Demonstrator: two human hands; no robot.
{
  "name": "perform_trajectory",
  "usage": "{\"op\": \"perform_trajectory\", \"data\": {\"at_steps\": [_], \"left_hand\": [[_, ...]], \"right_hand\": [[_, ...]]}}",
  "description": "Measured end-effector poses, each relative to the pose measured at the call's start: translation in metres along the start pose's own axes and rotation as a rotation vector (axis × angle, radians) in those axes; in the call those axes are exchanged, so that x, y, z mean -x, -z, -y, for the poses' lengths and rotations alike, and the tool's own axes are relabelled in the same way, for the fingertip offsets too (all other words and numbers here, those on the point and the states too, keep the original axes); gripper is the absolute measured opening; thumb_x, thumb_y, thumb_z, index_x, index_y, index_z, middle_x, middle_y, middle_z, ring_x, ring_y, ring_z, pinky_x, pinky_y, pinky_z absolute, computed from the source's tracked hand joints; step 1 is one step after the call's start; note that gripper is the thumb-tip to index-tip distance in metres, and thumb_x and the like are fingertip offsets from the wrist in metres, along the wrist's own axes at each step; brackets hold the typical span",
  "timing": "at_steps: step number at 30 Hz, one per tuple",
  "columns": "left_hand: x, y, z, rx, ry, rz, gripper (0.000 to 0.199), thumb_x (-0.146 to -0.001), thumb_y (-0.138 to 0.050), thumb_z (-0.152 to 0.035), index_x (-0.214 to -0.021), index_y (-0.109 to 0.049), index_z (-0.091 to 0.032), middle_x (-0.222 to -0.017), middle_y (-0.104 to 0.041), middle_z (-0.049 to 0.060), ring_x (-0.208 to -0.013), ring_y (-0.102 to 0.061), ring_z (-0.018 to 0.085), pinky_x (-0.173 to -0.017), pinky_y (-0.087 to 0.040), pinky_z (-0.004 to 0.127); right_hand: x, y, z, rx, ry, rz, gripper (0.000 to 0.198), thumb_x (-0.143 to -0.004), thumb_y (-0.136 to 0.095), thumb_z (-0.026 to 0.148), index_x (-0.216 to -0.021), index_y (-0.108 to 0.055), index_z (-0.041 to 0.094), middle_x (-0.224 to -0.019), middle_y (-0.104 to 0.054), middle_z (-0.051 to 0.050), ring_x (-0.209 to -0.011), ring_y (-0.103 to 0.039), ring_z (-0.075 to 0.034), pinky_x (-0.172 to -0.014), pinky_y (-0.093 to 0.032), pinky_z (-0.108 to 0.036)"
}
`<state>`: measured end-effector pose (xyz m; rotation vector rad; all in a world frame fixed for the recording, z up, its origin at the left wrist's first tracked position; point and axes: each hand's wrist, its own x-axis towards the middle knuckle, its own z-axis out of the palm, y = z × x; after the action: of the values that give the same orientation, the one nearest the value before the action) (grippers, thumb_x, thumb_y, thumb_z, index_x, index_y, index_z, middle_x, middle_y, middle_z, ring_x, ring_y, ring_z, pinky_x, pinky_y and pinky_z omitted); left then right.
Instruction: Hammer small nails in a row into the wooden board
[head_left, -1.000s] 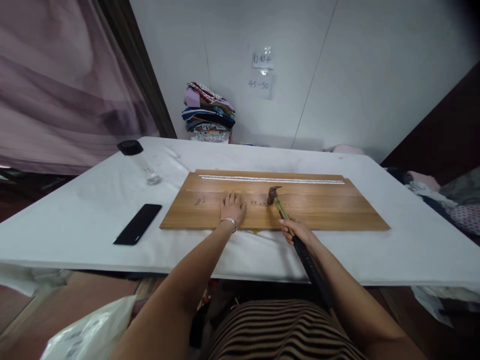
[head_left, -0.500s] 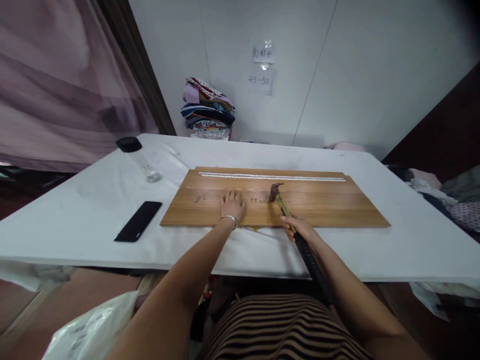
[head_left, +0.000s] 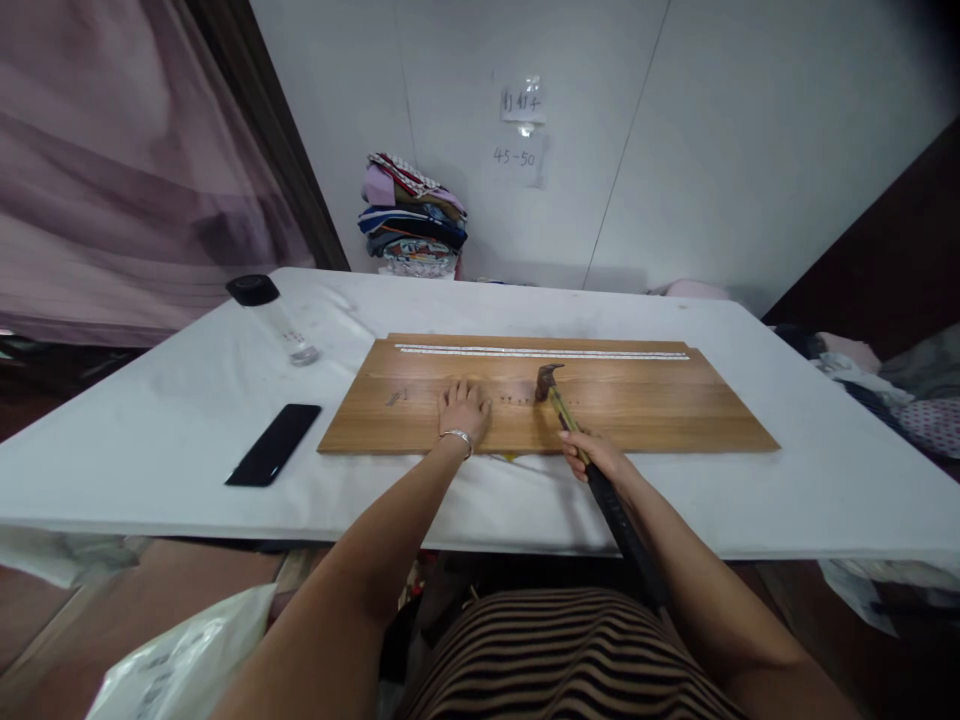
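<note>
A wooden board (head_left: pixel 667 410) lies flat on the white-covered table. My left hand (head_left: pixel 464 412), with a bracelet at the wrist, rests flat on it, fingers spread. In my right hand (head_left: pixel 595 455) is a claw hammer (head_left: pixel 564 415), gripped partway along the handle; the black end of the handle runs back beside my forearm. The hammer's head is at the middle of the board, over a row of small nails (head_left: pixel 510 399); whether it touches one I cannot tell. Several loose nails (head_left: pixel 396 397) lie left of my left hand. Two white measuring strips (head_left: pixel 540 352) run along the board's far side.
A black phone (head_left: pixel 274 445) lies left of the board on the table (head_left: pixel 165 400). Behind it a clear bottle with a black cap (head_left: pixel 253 290) lies on its side. Folded clothes (head_left: pixel 412 215) are stacked against the wall beyond the table; more cloth (head_left: pixel 930 420) lies at the right.
The view has shifted very slightly. Both hands keep their places, and the hammer's head stays over the row of nails with hardly any movement.
</note>
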<state>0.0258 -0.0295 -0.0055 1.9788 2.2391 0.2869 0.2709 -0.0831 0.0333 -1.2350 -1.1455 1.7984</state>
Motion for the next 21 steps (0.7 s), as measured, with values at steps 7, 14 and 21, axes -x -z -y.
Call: {"op": "perform_trajectory", "data": {"at_steps": [7,14,21], "left_hand": [[0.0019,0.0035,-0.0018,-0.008,0.0,0.0,0.057,-0.099,-0.036,-0.042,-0.148,-0.052,-0.017,-0.163,-0.041,0.012,-0.152,-0.03,0.029,-0.124,-0.023,0.048],[0.0023,0.0046,-0.0019,-0.016,-0.002,0.001,0.057,-0.099,-0.035,-0.042,-0.147,-0.053,-0.017,-0.162,-0.041,0.013,-0.152,-0.032,0.029,-0.123,-0.024,0.049],[0.0013,0.0043,-0.0019,-0.017,0.001,0.013,0.058,-0.099,-0.035,-0.042,-0.148,-0.052,-0.016,-0.164,-0.039,0.013,-0.153,-0.03,0.028,-0.124,-0.023,0.048]], "right_hand": [[0.0009,-0.0015,-0.0003,0.002,-0.002,-0.014,0.052,-0.06,-0.081,0.054,-0.067,-0.039,0.025,-0.045,-0.041,0.011,-0.033,-0.035,-0.005,-0.029,-0.03,-0.02],[0.0035,-0.0017,0.0044,-0.01,-0.015,-0.004,0.048,-0.063,-0.081,0.051,-0.074,-0.042,0.025,-0.046,-0.042,0.012,-0.031,-0.033,-0.006,-0.03,-0.03,-0.021],[0.0028,-0.0012,0.0027,-0.021,-0.015,-0.021,0.051,-0.06,-0.082,0.051,-0.073,-0.04,0.025,-0.046,-0.042,0.012,-0.033,-0.034,-0.005,-0.029,-0.03,-0.02]]}}
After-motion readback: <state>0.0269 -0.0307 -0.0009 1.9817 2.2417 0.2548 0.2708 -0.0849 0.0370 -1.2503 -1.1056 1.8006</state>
